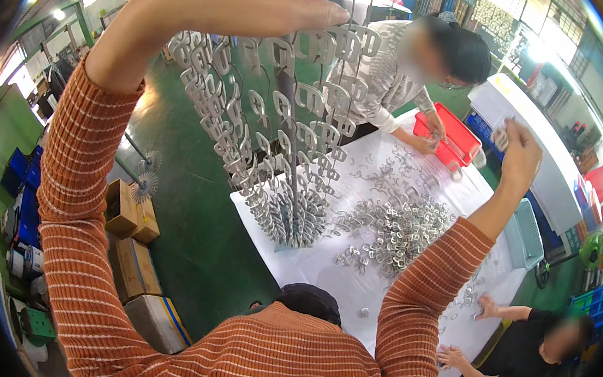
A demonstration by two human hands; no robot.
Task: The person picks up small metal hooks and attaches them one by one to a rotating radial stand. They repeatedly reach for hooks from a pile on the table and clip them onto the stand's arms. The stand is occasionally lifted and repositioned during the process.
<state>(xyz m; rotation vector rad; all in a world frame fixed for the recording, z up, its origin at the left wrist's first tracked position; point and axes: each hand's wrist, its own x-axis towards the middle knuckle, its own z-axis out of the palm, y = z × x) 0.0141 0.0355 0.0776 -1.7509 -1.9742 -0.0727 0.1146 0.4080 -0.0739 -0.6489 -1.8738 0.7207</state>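
Rack (293, 166) heavily loaded, upper centre; loose pieces (404, 232) remain on the white table (330, 269), right of centre.
Metal pieces hang along most visible strands; a large pile lies unhung. Left hand (259, 4), top: fingers extended near the rack (grip cannot be told). Right hand (522, 153), upper right: fingers closed on a small metal piece (500, 138), blurred.
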